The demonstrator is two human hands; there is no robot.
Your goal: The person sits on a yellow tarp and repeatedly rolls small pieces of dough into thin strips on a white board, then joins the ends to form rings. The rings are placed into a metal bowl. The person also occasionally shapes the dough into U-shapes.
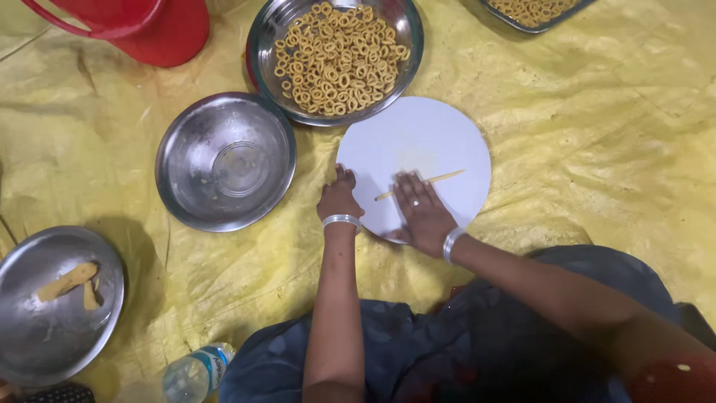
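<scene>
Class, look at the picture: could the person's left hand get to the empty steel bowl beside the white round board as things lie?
Probably yes. The left hand rests at the edge of the white board, and the empty steel bowl sits just to its left with only bare yellow sheet between them.

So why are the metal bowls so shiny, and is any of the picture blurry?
Head view: overhead light glares off the empty round steel bowl and the steel bowl of small dough rings; the right hand casts a soft shadow on the round white board; the left hand and thin dough strip look sharp; edges bend slightly.
</scene>
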